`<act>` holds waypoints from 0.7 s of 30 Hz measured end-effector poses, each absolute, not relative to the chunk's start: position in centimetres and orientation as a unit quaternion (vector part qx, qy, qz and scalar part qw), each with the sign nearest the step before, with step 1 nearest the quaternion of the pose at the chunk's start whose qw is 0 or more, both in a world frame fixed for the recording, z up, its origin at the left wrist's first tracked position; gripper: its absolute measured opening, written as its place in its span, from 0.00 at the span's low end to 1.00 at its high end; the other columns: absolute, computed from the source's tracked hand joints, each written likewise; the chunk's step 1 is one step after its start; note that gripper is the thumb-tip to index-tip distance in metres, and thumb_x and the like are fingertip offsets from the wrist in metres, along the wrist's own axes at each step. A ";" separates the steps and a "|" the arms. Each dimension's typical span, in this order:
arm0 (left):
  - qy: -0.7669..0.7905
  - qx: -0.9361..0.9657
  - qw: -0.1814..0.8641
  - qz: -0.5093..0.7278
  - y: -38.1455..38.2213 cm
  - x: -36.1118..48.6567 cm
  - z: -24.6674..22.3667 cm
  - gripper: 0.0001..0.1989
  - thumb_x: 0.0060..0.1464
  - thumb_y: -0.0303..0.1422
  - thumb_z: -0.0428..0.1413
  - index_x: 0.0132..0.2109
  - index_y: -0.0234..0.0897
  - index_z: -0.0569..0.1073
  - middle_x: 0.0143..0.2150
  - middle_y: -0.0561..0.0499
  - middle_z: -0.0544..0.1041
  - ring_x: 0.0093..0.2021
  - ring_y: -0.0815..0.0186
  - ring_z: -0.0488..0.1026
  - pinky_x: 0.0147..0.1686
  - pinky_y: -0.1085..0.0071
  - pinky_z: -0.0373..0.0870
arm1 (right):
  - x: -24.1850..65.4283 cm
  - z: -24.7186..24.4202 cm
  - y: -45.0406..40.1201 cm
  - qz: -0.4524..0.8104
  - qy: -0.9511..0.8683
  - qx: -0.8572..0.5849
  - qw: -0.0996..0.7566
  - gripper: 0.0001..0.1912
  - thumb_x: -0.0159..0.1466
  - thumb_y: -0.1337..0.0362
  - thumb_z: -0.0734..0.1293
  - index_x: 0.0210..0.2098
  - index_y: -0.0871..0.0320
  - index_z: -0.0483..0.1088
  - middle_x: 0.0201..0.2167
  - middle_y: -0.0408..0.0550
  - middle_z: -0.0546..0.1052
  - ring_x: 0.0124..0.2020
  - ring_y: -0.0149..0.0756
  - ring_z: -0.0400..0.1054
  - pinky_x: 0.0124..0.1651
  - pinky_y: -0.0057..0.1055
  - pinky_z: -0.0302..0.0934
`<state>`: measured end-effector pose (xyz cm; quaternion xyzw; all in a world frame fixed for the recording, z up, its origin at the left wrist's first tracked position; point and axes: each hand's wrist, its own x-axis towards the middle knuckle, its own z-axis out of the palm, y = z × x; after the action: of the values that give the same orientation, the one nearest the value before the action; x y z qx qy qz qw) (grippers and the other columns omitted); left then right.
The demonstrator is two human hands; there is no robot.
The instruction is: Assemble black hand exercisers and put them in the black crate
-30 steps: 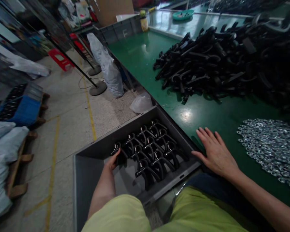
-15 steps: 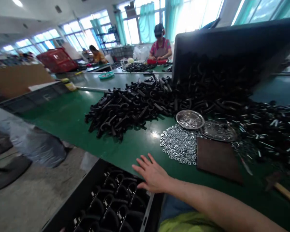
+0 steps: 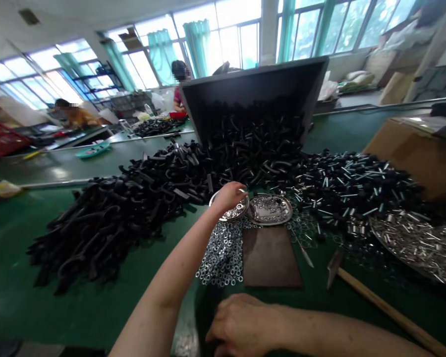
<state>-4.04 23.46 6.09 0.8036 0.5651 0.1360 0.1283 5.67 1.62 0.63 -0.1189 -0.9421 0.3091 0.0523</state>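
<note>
My left hand (image 3: 228, 197) reaches over a round metal dish (image 3: 212, 199) of small shiny parts, its fingers curled together at the dish's right side. What the fingertips hold, if anything, is too small to make out. My right hand (image 3: 243, 322) is low at the table's front, fingers bent downward and closed; whatever they grip is hidden. Between the hands lie a pile of metal nuts (image 3: 221, 253) and a brown square plate (image 3: 271, 258). An oval metal tray (image 3: 270, 210) with small parts touches the round dish's right side.
Curved black parts (image 3: 107, 218) are heaped at left, spilling from a tipped grey bin (image 3: 252, 79). Black parts with metal pins (image 3: 353, 178) lie right, near a cardboard box (image 3: 401, 144). A hammer (image 3: 375, 292) and a tray of metal pins (image 3: 412, 243) are nearer. Co-workers sit beyond.
My view has swung right, and the crate of black parts has left it. My right hand, spread over that crate before, is now curled at the table's front. My left hand has come to the dish.
</note>
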 end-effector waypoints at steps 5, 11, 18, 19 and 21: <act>0.621 0.773 0.106 0.080 31.2 2.3 2.8 0.17 0.51 0.32 0.58 0.48 0.31 0.74 0.52 0.35 0.71 0.54 0.50 0.67 0.51 0.60 0.65 | 16.7 3.9 5.8 0.307 -0.900 -0.300 0.081 0.15 0.64 0.60 0.62 0.47 0.54 0.73 0.40 0.47 0.79 0.42 0.38 0.72 0.46 0.32 0.63; 0.651 0.749 0.101 0.077 33.1 3.2 1.4 0.18 0.46 0.27 0.59 0.47 0.30 0.73 0.50 0.31 0.71 0.52 0.46 0.69 0.48 0.58 0.66 | 27.2 3.2 11.7 0.235 -0.810 -0.508 0.174 0.15 0.67 0.60 0.57 0.45 0.54 0.74 0.44 0.45 0.78 0.44 0.37 0.72 0.49 0.35 0.64; 0.619 0.755 0.142 0.164 31.1 1.9 5.3 0.16 0.45 0.34 0.60 0.44 0.36 0.73 0.41 0.46 0.77 0.45 0.57 0.73 0.45 0.66 0.67 | 29.9 3.1 20.1 0.044 -0.769 -0.628 0.109 0.16 0.67 0.63 0.56 0.45 0.56 0.74 0.42 0.49 0.78 0.47 0.38 0.69 0.50 0.33 0.61; 0.606 0.749 0.179 0.196 30.2 1.5 5.9 0.16 0.46 0.36 0.61 0.43 0.36 0.73 0.40 0.47 0.77 0.42 0.59 0.74 0.43 0.67 0.68 | 29.6 3.1 21.4 0.038 -0.767 -0.633 0.102 0.16 0.67 0.64 0.56 0.44 0.57 0.74 0.42 0.51 0.77 0.49 0.39 0.68 0.50 0.33 0.61; 0.565 0.698 0.324 0.297 27.8 0.7 6.8 0.17 0.44 0.38 0.62 0.42 0.35 0.73 0.36 0.49 0.77 0.36 0.63 0.75 0.40 0.68 0.70 | 28.6 2.8 23.8 0.031 -0.762 -0.641 0.088 0.14 0.65 0.67 0.58 0.42 0.60 0.75 0.42 0.56 0.77 0.50 0.42 0.66 0.50 0.34 0.60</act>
<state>0.73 27.75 6.76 0.6977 0.5655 0.2974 0.3242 28.58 23.79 2.81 -0.6413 -0.7616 0.0308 0.0879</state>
